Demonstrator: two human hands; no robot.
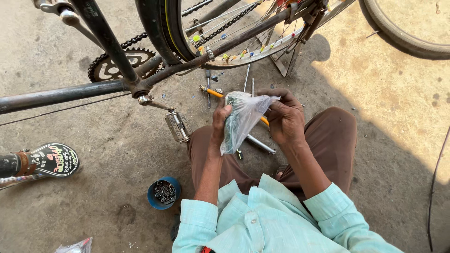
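Clear crinkled plastic bag (241,122) with dark small contents sits between both hands, raised above the person's knees in brown trousers. The left hand (220,122) clasps the bag's side, thumb pressed on the film; the right hand (285,119) pinches the bag's upper edge near its mouth, fingers curled around it. Judging by how things lie, the bag is already picked up and its top looks partly spread, but nothing has been drawn out and neither hand holds a loose part. Whether the mouth is fully open I cannot tell.

Just beyond the hands, on the concrete floor (117,154), lie an orange-handled screwdriver (212,92) and thin metal rods (260,144). A black bicycle frame (108,86) crosses ahead, with a silver metal pedal (177,126) near the left knee and a rear wheel with coloured spoke beads (234,51) behind. A small round blue cup of dark metal bits (164,192) stands beside the left forearm.
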